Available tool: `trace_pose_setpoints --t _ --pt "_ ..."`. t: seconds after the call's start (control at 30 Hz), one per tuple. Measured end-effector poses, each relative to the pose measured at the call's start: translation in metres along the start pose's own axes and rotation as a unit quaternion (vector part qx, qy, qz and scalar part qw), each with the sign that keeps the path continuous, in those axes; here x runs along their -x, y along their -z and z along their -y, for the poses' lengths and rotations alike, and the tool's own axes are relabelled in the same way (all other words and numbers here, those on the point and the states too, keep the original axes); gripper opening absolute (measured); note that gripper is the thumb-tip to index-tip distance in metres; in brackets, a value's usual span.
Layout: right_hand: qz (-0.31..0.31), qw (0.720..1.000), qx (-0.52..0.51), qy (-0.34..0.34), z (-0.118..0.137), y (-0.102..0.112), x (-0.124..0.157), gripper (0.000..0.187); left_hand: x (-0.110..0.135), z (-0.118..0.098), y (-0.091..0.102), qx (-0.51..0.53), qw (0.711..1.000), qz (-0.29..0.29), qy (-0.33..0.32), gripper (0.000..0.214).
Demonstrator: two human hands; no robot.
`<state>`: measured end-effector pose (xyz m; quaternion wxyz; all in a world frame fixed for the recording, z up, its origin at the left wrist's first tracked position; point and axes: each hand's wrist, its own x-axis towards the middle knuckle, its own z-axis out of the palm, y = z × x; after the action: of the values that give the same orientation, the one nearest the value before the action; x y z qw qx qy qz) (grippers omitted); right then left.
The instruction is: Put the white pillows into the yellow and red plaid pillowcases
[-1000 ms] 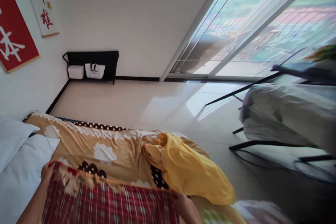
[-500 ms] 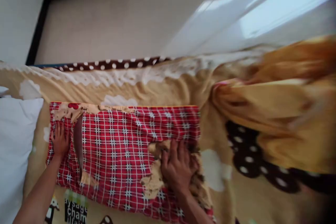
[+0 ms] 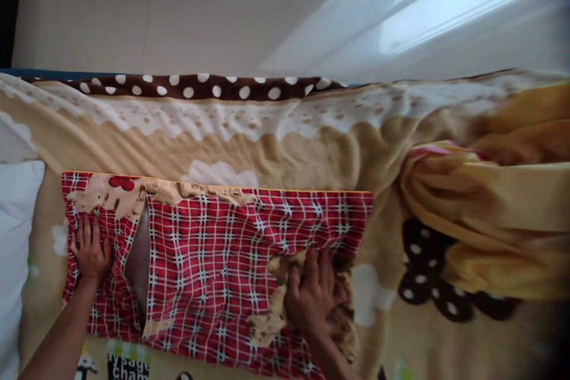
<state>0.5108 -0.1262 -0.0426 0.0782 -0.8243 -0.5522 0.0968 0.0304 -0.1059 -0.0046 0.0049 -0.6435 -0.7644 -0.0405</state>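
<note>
A red plaid pillowcase (image 3: pixel 209 267) with tan printed patches lies flat on the bed. Toward its left end a gap in the cloth shows a dull grey-purple inside. My left hand (image 3: pixel 92 249) rests palm down on the left end, fingers spread, left of the gap. On the right end, over a brown and tan print, my right hand (image 3: pixel 312 294) presses flat with its fingers stretched out. Neither hand grips the cloth. The lower right corner of the pillowcase is partly hidden by my right forearm.
A white pillow (image 3: pixel 20 261) lies at the left edge. Bunched yellow-orange cloth (image 3: pixel 503 208) is heaped at the right. Beneath everything is a tan bedsheet (image 3: pixel 307 160) with a brown polka-dot border, and beyond the bed's edge is a pale shiny floor (image 3: pixel 200 12).
The view has shifted, with less of the white pillow showing and the wall and furniture at upper left mostly gone. Both hands stay flat on the same parts of the pillowcase.
</note>
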Motion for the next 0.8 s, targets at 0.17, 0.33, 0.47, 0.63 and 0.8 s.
trace_pose_setpoints --t 0.17,0.33,0.47,0.63,0.8 --pt "0.027 0.992 -0.116 0.028 0.153 0.007 0.013 0.075 -0.002 -0.002 0.005 0.003 0.999 0.034 0.018 0.066" --pt "0.127 0.958 -0.137 0.216 0.289 -0.010 0.008 0.073 -0.004 -0.004 0.009 0.008 0.999 0.045 0.024 0.068" --pt "0.113 0.930 -0.142 0.321 0.259 -0.001 -0.020 0.072 -0.002 -0.004 0.008 0.011 0.999 0.029 0.011 0.067" --pt "0.074 0.935 -0.016 0.347 0.129 0.015 -0.073 0.061 -0.001 -0.003 0.006 0.022 0.999 0.024 0.015 0.067" --pt "0.069 0.963 0.057 0.253 0.005 0.020 -0.113 0.055 -0.001 -0.004 0.008 0.034 0.998 0.034 0.027 0.067"
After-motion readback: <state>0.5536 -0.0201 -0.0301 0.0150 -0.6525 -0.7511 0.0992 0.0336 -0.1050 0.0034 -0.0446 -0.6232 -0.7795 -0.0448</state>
